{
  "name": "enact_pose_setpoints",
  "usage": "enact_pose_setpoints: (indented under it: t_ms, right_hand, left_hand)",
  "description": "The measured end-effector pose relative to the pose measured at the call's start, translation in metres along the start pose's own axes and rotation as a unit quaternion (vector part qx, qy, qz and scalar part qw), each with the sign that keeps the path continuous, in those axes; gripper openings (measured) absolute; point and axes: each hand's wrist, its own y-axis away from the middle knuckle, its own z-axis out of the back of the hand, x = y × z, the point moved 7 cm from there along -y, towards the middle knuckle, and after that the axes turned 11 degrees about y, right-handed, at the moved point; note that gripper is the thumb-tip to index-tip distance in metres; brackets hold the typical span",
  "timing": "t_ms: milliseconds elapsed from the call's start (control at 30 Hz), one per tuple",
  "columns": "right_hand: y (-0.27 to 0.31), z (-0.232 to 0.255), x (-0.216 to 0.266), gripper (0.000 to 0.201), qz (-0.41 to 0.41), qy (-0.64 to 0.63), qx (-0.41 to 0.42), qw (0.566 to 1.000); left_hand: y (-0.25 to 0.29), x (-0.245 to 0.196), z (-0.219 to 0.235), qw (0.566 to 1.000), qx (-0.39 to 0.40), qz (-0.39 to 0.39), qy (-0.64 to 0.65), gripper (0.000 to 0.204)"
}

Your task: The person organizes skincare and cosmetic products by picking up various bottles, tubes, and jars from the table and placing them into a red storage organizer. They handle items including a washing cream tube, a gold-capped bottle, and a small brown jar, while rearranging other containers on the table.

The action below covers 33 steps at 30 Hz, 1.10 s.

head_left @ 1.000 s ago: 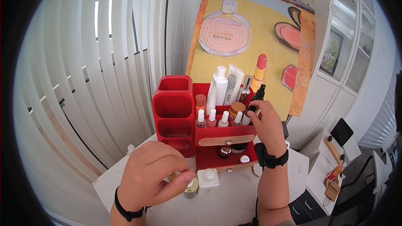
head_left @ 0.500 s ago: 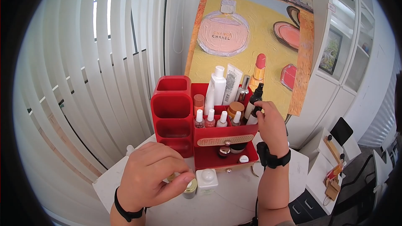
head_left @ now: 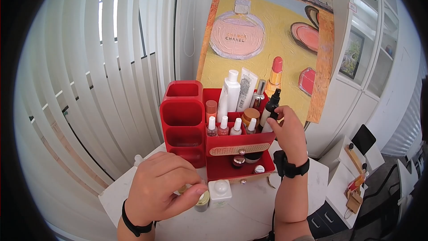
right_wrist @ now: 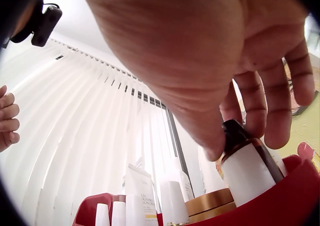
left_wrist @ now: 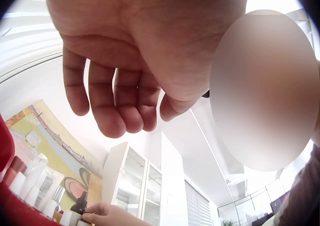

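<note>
At the right end of the red organizer (head_left: pixel 263 140), my right hand (head_left: pixel 292 135) pinches the black top of a small bottle (head_left: pixel 267 128). The right wrist view shows the white-labelled bottle (right_wrist: pixel 247 176) tilted inside the red wall (right_wrist: pixel 290 198), thumb and fingers of the hand (right_wrist: pixel 200 50) around its black top (right_wrist: pixel 234 135). Beside it stand a black spray bottle (head_left: pixel 272 102) and an orange-lidded jar (head_left: pixel 251 115). My left hand (head_left: pixel 167 187) is held above the table's left side, fingers loosely curled; in the left wrist view the hand (left_wrist: pixel 145 50) holds nothing.
Red open compartments (head_left: pixel 183 116) stand left of the organizer. Its lower drawer (head_left: pixel 220 169) is pulled out with jars inside. A white square bottle (head_left: pixel 220 193) and a yellowish jar (head_left: pixel 203 201) sit in front. A painting (head_left: pixel 240 71) leans behind.
My right hand and the small bottle have shifted slightly right, away from the orange-lidded jar. More of the black spray bottle shows. The left hand has stayed in place.
</note>
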Motion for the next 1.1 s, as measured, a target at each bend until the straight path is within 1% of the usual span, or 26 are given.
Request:
enact_pose_setpoints:
  t_ms: [100, 267, 600, 867, 967, 1100]
  right_hand:
    - [-0.002, -0.005, -0.006, 0.029, -0.005, -0.009, 0.005, 1.000]
    - [-0.001, -0.002, -0.004, 0.027, 0.015, -0.008, -0.020, 1.000]
    - [-0.003, 0.001, -0.013, 0.025, -0.002, -0.008, -0.025, 1.000]
    - [-0.004, 0.002, -0.016, 0.027, -0.012, -0.004, -0.009, 1.000]
    - [-0.004, 0.001, -0.017, 0.027, -0.002, -0.019, -0.010, 1.000]
    - [-0.003, 0.004, -0.015, 0.031, -0.005, -0.007, -0.020, 1.000]
  left_hand:
    - [0.000, 0.000, 0.000, 1.000, 0.001, 0.002, 0.001, 0.016]
    - [0.000, 0.001, -0.001, 1.000, 0.000, 0.003, 0.001, 0.016]
    - [-0.002, 0.002, -0.002, 1.000, 0.003, 0.007, 0.000, 0.014]
    - [-0.002, 0.003, -0.003, 1.000, 0.003, 0.016, 0.000, 0.015]
    - [-0.002, 0.002, -0.004, 1.000, 0.004, 0.014, -0.002, 0.015]
    - [-0.003, 0.002, -0.002, 1.000, 0.005, 0.011, 0.007, 0.014]
